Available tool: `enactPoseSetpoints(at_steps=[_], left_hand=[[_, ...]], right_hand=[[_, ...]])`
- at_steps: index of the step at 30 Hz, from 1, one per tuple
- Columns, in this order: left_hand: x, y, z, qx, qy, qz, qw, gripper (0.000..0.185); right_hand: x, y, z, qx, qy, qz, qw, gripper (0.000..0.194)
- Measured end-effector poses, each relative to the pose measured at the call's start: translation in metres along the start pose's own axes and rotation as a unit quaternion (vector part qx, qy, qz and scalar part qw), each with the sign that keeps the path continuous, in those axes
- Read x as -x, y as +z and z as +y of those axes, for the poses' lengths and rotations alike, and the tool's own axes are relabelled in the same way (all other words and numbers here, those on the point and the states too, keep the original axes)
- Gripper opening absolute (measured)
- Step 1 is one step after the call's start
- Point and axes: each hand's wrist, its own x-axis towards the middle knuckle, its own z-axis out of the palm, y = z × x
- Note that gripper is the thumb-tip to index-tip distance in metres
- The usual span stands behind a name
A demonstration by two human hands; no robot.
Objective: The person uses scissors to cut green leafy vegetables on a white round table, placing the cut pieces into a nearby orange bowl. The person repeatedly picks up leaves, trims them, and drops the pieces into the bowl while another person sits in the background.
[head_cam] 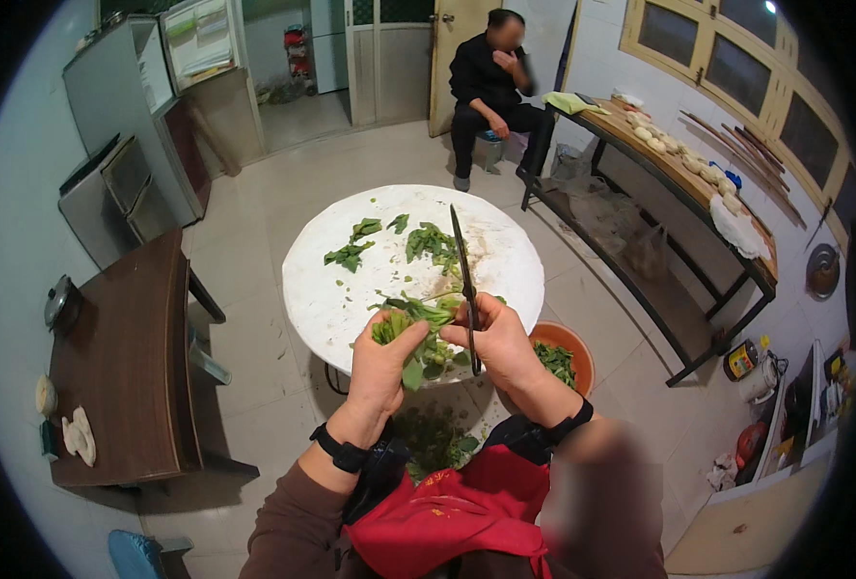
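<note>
My left hand (390, 351) grips a bunch of leafy greens (435, 311) above the near edge of a round white table (312, 297). In my right hand (500, 344) is a pair of dark scissors (462, 253), seen nearly edge-on with the blades pointing away from me. The thumb and fingers of that hand also touch the bunch's right side. Loose leaves (348, 255) and a small heap of greens (428, 242) lie farther back on the tabletop. An orange basin (581, 354) of green leaves (554, 362) stands right of my right wrist.
Below the table's near edge, more greens (435, 441) lie low before my red apron (457, 506). Another person (485, 87) sits beyond the table. Dough pieces (688, 159) line a long bench (634, 119) at right. A brown table (124, 347) stands at left.
</note>
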Motion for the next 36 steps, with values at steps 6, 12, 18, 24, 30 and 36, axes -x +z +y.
enactPoseSetpoints(at_steps=[6, 12, 18, 24, 30, 36], left_hand=[[0.004, 0.014, -0.008, -0.027, -0.032, -0.024, 0.999, 0.024], [0.004, 0.015, -0.016, -0.063, -0.049, -0.045, 0.996, 0.021], [-0.004, 0.012, -0.020, -0.047, -0.061, -0.039, 0.996, 0.020], [-0.014, 0.001, -0.025, -0.035, -0.061, -0.029, 0.997, 0.020], [-0.018, -0.007, -0.026, -0.040, -0.069, -0.027, 0.996, 0.020], [-0.017, -0.015, -0.026, -0.035, -0.060, -0.038, 0.997, 0.021]], right_hand=[[0.009, -0.023, 0.007, -0.014, -0.032, -0.005, 0.999, 0.026], [0.008, -0.037, 0.017, -0.009, 0.005, 0.008, 1.000, 0.023], [-0.002, -0.037, 0.027, -0.009, 0.014, 0.013, 1.000, 0.026], [-0.014, -0.035, 0.034, -0.007, 0.003, 0.018, 1.000, 0.025], [-0.016, -0.028, 0.036, -0.059, 0.033, 0.019, 0.998, 0.023], [-0.020, -0.028, 0.039, -0.056, 0.065, -0.010, 0.996, 0.019]])
